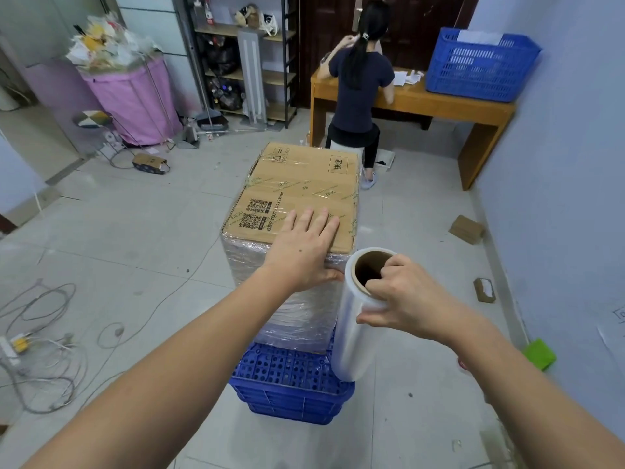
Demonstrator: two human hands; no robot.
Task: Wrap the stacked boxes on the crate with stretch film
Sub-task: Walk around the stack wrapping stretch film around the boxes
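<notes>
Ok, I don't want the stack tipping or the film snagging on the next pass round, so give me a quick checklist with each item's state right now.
1. Left hand steadying the stacked boxes: ok, palm flat on the top near edge, thumb down the near side.
2. Right hand holding the film roll: ok, fingers hooked into the core, thumb outside.
3. Roll upright beside the stack's near right corner: ok.
4. Film already round the sides: ok on the near face; far sides cannot tell.
5. Stack seated on the blue crate: ok in front, back edge hidden.
6. Walking path clear: not ok, cables lie on the floor to the left and a seated person is close behind the stack.
</notes>
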